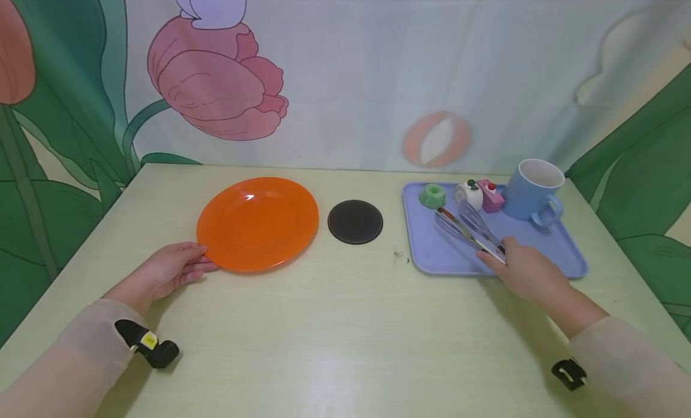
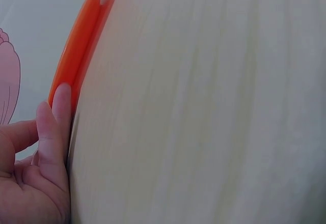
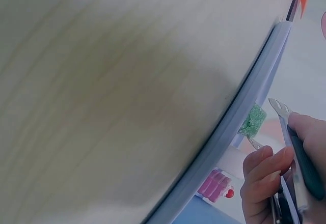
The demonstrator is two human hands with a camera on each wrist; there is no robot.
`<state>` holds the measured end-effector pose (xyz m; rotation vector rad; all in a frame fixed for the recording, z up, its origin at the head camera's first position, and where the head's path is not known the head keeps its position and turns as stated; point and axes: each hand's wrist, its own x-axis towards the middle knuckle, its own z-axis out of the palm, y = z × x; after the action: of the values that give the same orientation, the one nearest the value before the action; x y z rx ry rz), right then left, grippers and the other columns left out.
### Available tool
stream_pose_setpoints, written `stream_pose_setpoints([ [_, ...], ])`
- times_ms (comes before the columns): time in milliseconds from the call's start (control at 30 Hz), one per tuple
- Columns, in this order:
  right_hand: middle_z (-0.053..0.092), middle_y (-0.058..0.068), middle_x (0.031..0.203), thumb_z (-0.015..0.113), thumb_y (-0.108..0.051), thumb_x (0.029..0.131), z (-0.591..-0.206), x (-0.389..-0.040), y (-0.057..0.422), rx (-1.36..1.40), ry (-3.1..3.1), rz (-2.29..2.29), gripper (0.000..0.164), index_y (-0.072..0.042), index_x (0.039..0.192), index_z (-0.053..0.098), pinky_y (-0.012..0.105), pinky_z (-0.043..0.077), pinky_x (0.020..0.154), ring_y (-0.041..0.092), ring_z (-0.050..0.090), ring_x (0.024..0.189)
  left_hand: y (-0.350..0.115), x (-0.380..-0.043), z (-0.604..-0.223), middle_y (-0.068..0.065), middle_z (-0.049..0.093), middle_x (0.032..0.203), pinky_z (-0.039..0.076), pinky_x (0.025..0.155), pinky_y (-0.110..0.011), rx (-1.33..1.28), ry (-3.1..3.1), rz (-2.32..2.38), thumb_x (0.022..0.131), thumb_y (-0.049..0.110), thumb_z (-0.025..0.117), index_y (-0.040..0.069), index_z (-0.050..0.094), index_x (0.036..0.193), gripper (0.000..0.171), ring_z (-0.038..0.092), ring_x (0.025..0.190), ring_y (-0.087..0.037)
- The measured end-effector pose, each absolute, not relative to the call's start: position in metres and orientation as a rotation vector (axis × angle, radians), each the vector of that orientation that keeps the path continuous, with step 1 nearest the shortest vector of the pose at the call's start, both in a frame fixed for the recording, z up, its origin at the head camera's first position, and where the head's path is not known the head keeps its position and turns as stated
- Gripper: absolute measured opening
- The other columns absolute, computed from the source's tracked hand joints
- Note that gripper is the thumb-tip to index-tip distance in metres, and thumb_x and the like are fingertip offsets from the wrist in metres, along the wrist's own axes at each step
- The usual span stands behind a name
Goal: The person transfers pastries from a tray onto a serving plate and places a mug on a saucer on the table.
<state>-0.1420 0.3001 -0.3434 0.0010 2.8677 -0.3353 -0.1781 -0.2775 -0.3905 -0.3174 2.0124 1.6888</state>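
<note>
My left hand point(image 1: 173, 268) pinches the near left rim of an orange plate point(image 1: 259, 223), thumb on top; in the left wrist view its fingers point(image 2: 62, 104) reach under the rim. Over the lilac tray point(image 1: 556, 256), my right hand point(image 1: 523, 271) grips metal tongs point(image 1: 466, 229) with dark handles. The two arms of the tongs stand apart, with nothing between their tips. Beyond the tips sit a green ring-shaped toy cake point(image 1: 432, 196), a white roll cake point(image 1: 467, 196) and a pink cake slice point(image 1: 490, 198) with a red berry, which also shows in the right wrist view.
A blue mug point(image 1: 526, 193) stands at the tray's back right, its handle toward me. Between plate and tray lies a round black coaster point(image 1: 355, 222). Behind the table's far edge hangs a curtain point(image 1: 345, 76) printed with flowers.
</note>
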Motion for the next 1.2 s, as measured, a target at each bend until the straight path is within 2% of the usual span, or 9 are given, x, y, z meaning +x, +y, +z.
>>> stream_pose_setpoints([
  [233, 0.053, 0.032, 0.099, 0.037, -0.064, 0.09, -0.3445, -0.1437, 0.3002, -0.007, 2.866, -0.329, 0.087, 0.017, 0.124, 0.032, 0.043, 0.044, 0.06, 0.034, 0.053, 0.076, -0.2776, -0.1769, -0.3895, 0.002, 0.069, 0.094, 0.051, 0.076, -0.018, -0.305, 1.996, 1.703, 0.1, 0.027, 0.042, -0.005, 0.021, 0.144, 0.058, 0.067, 0.09, -0.009],
  [467, 0.052, 0.028, 0.096, 0.038, -0.064, 0.09, -0.3417, -0.1472, 0.298, -0.006, 2.845, -0.314, 0.088, 0.017, 0.125, 0.031, 0.04, 0.043, 0.06, 0.033, 0.051, 0.076, -0.2792, -0.1763, -0.3917, 0.002, 0.068, 0.094, 0.051, 0.078, -0.019, -0.315, 2.005, 1.694, 0.101, 0.028, 0.041, -0.004, 0.02, 0.144, 0.058, 0.066, 0.091, -0.009],
  [700, 0.05, 0.035, 0.108, 0.035, -0.067, 0.089, -0.342, -0.1484, 0.2963, 0.0, 2.829, -0.303, 0.093, 0.017, 0.129, 0.028, 0.045, 0.045, 0.064, 0.036, 0.052, 0.082, -0.2783, -0.1767, -0.3906, 0.001, 0.068, 0.094, 0.051, 0.078, -0.019, -0.307, 1.999, 1.703, 0.1, 0.028, 0.042, -0.004, 0.022, 0.143, 0.058, 0.066, 0.091, -0.01],
  [1033, 0.049, 0.034, 0.109, 0.037, -0.067, 0.088, -0.3431, -0.1497, 0.2933, 0.029, 2.806, -0.308, 0.093, 0.016, 0.13, 0.027, 0.041, 0.044, 0.063, 0.034, 0.051, 0.081, -0.2785, -0.1769, -0.3911, 0.0, 0.069, 0.093, 0.051, 0.076, -0.019, -0.317, 1.981, 1.717, 0.1, 0.028, 0.043, -0.005, 0.025, 0.141, 0.056, 0.067, 0.089, -0.01],
  [1200, 0.047, 0.038, 0.113, 0.035, -0.068, 0.088, -0.3435, -0.1498, 0.2933, 0.027, 2.822, -0.302, 0.096, 0.017, 0.131, 0.026, 0.045, 0.045, 0.066, 0.035, 0.052, 0.082, -0.2774, -0.1772, -0.3896, 0.0, 0.069, 0.093, 0.051, 0.076, -0.019, -0.327, 1.994, 1.71, 0.1, 0.028, 0.043, -0.004, 0.024, 0.142, 0.056, 0.067, 0.089, -0.01],
])
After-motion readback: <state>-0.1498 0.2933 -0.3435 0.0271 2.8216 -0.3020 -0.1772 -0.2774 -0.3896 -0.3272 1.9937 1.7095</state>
